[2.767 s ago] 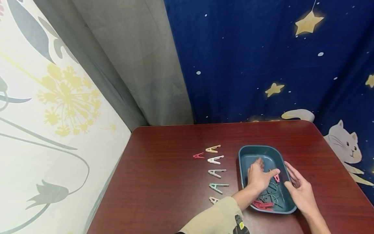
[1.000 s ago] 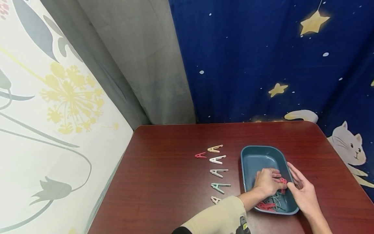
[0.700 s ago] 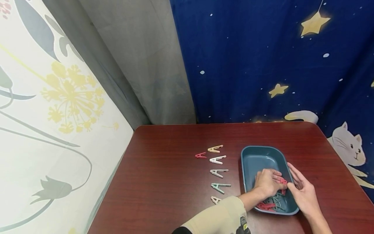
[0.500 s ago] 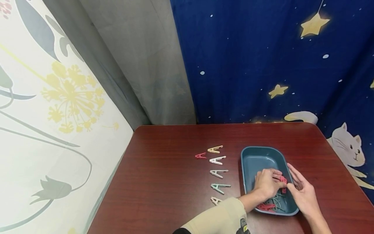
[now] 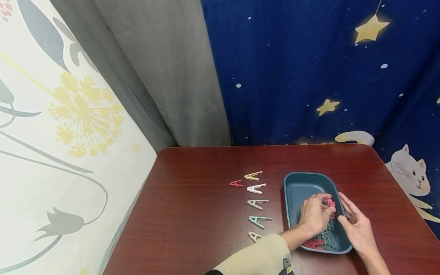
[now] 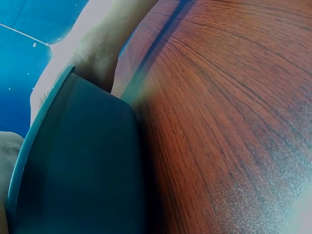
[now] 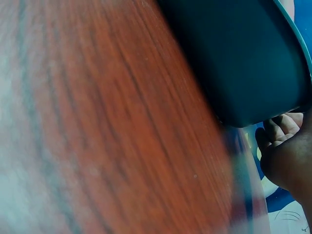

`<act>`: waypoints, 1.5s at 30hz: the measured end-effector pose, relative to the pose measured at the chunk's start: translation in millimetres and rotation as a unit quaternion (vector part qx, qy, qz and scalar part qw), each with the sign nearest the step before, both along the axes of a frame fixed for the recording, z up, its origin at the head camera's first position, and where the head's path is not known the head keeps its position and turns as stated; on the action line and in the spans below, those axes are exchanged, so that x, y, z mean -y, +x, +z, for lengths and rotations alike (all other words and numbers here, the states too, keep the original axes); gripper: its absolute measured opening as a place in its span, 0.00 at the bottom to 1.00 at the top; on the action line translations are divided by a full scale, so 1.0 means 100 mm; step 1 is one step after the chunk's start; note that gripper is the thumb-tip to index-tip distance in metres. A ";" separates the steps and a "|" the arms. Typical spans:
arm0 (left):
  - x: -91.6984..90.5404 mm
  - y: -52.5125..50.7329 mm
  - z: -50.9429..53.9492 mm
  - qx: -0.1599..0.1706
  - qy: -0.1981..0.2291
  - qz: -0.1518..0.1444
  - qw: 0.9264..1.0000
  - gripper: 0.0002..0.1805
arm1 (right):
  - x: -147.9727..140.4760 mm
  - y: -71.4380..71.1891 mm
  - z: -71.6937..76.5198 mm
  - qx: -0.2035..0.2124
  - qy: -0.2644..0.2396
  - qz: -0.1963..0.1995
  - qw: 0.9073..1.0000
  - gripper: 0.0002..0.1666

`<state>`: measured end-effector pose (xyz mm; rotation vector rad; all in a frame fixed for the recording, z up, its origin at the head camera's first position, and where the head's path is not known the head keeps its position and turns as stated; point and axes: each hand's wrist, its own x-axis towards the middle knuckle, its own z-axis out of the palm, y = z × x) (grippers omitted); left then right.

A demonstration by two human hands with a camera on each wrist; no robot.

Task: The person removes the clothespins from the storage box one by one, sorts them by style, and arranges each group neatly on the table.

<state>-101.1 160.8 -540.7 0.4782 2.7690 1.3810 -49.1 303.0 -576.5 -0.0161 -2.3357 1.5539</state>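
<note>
In the head view, the left hand (image 5: 313, 214) reaches over the near left side of the blue bin (image 5: 307, 175), pinching a red clip (image 5: 331, 204) between thumb and fingers near the right wall. The right hand (image 5: 357, 231) grips that right wall, thumb at the rim and fingers along the outside. Red clips (image 5: 314, 243) and green clips (image 5: 326, 237) lie below in the bin. The left wrist view shows the bin's outer wall (image 6: 92, 156) and a bare wrist (image 6: 97, 53) over its rim. Fingers of the right hand (image 7: 287, 151) curl beside the bin's corner (image 7: 243, 73).
Left of the bin, a column of clips lies on the brown table (image 5: 192, 214): yellow (image 5: 252, 176), white (image 5: 256, 188), grey (image 5: 257, 204), green (image 5: 259, 220) and cream (image 5: 254, 236). A red clip (image 5: 236, 183) lies left of it. Curtains (image 5: 292, 68) hang behind.
The left hand, earlier spread over the bin's middle, has moved right and down and taken hold of a red clip. Since half a second ago that clip has shifted slightly upward. The right hand stays at the wall.
</note>
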 end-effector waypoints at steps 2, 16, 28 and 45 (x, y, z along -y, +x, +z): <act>0.01 -0.01 0.00 -0.007 0.008 -0.001 1.000 0.18 | 0.00 0.00 0.00 -0.001 0.000 0.001 1.000 0.40; 0.03 -0.04 0.00 -0.059 0.068 -0.015 0.996 0.18 | 0.00 -0.02 -0.03 0.003 -0.007 -0.004 1.000 0.39; 0.13 -0.07 0.07 -0.035 0.209 -0.039 0.976 0.19 | -0.02 -0.01 -0.03 0.040 0.023 -0.021 0.999 0.39; 0.61 -0.35 0.40 -0.141 0.256 -0.005 0.956 0.17 | 0.00 0.00 0.01 0.019 0.010 -0.009 1.000 0.38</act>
